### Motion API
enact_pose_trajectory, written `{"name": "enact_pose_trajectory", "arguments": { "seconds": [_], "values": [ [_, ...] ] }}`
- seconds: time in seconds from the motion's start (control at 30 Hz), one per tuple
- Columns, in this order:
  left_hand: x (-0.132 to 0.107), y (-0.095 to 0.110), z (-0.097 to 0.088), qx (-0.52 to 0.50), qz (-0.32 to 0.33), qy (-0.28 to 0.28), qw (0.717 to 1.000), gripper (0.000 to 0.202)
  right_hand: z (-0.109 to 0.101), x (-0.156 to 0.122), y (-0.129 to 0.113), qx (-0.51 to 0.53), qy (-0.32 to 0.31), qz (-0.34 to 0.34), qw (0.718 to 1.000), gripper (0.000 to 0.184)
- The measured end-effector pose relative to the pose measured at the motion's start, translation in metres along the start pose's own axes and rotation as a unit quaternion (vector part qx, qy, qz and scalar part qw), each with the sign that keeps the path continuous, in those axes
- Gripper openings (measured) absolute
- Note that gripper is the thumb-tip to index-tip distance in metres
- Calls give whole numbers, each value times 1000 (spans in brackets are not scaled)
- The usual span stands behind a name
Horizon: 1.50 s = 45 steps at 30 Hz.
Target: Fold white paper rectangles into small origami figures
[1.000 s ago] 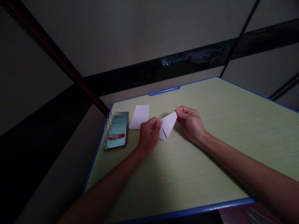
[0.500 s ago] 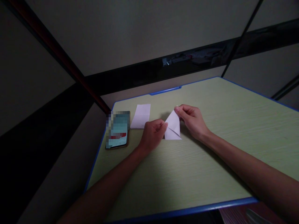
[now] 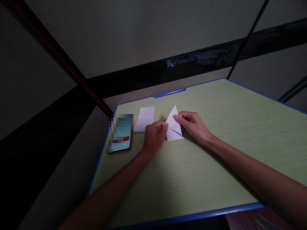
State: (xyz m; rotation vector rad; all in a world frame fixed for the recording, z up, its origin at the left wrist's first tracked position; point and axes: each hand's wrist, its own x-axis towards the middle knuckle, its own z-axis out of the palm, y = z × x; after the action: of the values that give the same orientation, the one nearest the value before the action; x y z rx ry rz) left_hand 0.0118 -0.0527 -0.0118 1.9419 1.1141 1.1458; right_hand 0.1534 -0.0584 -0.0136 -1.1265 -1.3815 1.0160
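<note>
Between my hands, a folded white sheet of paper (image 3: 173, 123) comes to a point at its top, with a slanting fold edge across its lower part. My left hand (image 3: 155, 135) pinches its left side between thumb and fingers. On the right side, my right hand (image 3: 192, 124) grips the paper just below the pointed tip, thumb on the near face. The fingers behind the paper are partly hidden. Just beyond my left hand lies a stack of white paper (image 3: 145, 118), flat on the table.
A phone (image 3: 122, 132) with a lit, partly blurred screen lies at the table's left edge. The pale wood-grain table (image 3: 192, 179) has a blue rim and a blue grip (image 3: 170, 93) at the back. Cabinet panels (image 3: 153, 38) with a glossy dark band rise behind it.
Both hands have shifted slightly left with the paper. My right thumb has slid down from the tip, so the point now shows uncovered.
</note>
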Motion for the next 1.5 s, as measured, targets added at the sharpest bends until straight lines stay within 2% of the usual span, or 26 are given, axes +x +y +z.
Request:
{"name": "enact_pose_trajectory", "arguments": {
  "seconds": [0.07,0.3,0.6,0.83,0.97,1.13,1.33,1.5],
  "values": [
    [0,0,0,3,4,15,1000,29,1,1,0,7,-22,10,1000,33],
    [-1,2,1,0,5,26,1000,29,4,-2,-4,-101,11,18,995,37],
    [0,2,-2,11,-10,83,996,28,-2,1,2,-13,-103,20,994,31],
    [1,1,-2,20,-2,108,994,28,2,2,0,-90,-95,27,991,36],
    [2,2,-2,26,-1,118,993,29,1,2,-1,-75,-104,37,991,36],
    [3,-1,-3,14,-8,134,991,28,-3,4,1,-23,-141,31,989,26],
    [4,-1,-2,3,-23,148,989,28,-1,4,1,-75,-113,30,990,29],
    [4,-3,-4,9,-19,154,988,29,0,2,2,-44,-89,20,995,34]
  ]
}}
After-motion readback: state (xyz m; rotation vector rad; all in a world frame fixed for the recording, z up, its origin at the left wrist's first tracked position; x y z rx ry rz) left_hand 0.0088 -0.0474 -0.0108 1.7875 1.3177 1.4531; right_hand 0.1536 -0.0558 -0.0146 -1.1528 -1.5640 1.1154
